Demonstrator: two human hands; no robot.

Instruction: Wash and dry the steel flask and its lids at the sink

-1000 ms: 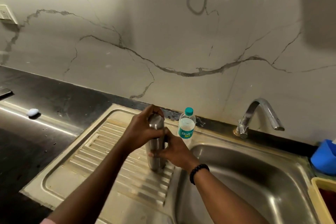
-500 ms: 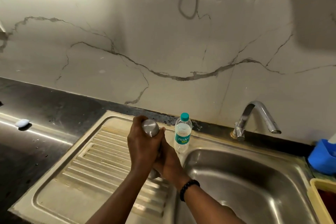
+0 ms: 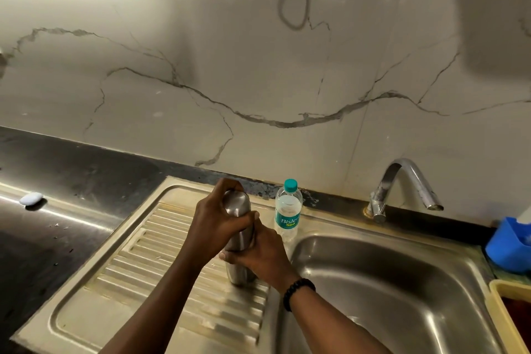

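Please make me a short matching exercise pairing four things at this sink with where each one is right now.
Things:
1. flask
2. water bottle
3. tap
4. blue tub

Places:
A. at the far right, beside the basin
B. upright on the ribbed drainboard, held by both hands
C. behind the basin, by the wall
D. on the sink's back rim, between drainboard and basin

Pairs: 1-B, 2-D, 3-C, 4-A. The left hand grips the flask's top and the right hand grips its body.
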